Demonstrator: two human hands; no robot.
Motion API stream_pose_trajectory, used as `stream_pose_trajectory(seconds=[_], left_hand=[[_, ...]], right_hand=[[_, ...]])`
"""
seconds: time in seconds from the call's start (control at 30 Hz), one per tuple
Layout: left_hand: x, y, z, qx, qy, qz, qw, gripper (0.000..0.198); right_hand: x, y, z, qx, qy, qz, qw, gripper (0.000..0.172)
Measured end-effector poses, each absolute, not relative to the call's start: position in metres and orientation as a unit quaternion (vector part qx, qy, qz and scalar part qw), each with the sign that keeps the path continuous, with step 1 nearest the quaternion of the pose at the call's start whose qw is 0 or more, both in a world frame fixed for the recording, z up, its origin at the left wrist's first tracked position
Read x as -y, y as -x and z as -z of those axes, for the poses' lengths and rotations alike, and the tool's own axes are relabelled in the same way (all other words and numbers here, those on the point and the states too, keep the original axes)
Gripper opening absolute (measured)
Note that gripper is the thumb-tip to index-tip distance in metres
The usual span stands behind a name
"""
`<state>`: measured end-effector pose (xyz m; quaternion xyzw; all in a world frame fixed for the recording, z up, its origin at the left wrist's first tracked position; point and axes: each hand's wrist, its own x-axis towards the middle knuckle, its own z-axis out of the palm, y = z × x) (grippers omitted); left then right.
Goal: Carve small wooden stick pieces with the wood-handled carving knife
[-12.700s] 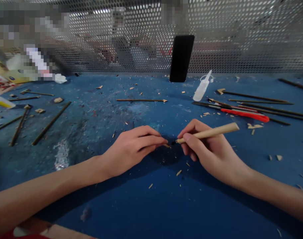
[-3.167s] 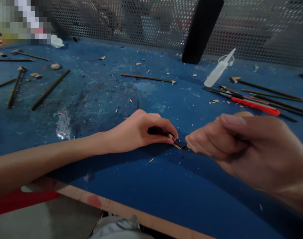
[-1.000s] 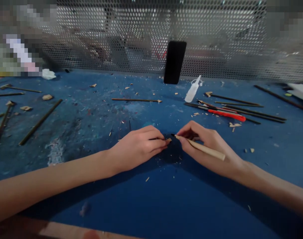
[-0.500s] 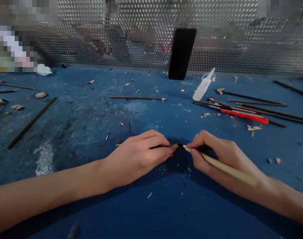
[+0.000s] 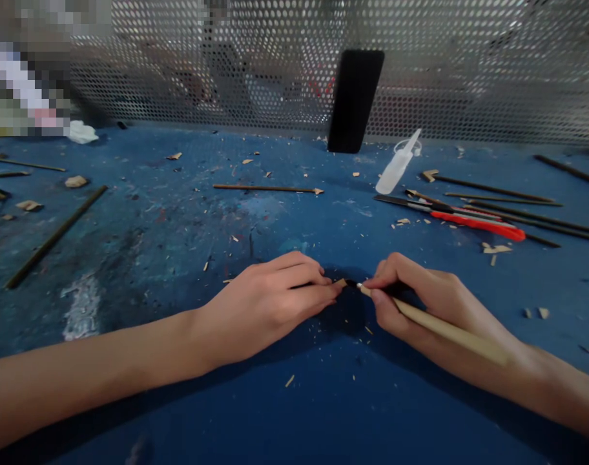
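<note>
Above the table, my left hand (image 5: 268,307) pinches a small pale wooden piece (image 5: 341,283) that pokes out past its fingertips; the rest of it is hidden by the fingers. My right hand (image 5: 415,307) is closed in a pen-like grip around a slim pale wooden-handled tool (image 5: 440,328). Its handle lies back across the hand toward the wrist. The tool's short dark tip (image 5: 351,283) meets or nearly meets the wooden piece; whether it is bristle or blade I cannot tell. Small shavings lie below both hands.
Beyond my hands lies a thin pointed stick (image 5: 268,188). To the right are a red-handled cutter (image 5: 478,224), a white squeeze bottle (image 5: 396,166) and several dark sticks (image 5: 498,188). A black phone (image 5: 355,102) leans on the perforated metal screen (image 5: 275,71). Another dark stick (image 5: 57,237) lies left.
Both hands keep nearly the same position and grip. The tool's tip stays at the wooden piece. The view has shifted very slightly.
</note>
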<state>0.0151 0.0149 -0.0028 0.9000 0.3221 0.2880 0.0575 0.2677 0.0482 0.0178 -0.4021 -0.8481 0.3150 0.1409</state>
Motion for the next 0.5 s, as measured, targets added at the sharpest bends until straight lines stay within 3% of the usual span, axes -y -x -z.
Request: stream_pose_trajectory(seconds=[0.2,0.5], left_hand=[[-0.014,-0.015,0.0024,-0.319,-0.905,-0.278,0.052,0.019],[-0.0141,-0.0158,0.0033,-0.316,-0.904,-0.281,0.054,0.019]], right_hand=[[-0.0479,-0.2653,-0.0179,0.864,0.381,-0.29,0.157,0.009],[-0.0478,-0.2671,-0.0187,0.844,0.38,-0.348,0.151,0.012]])
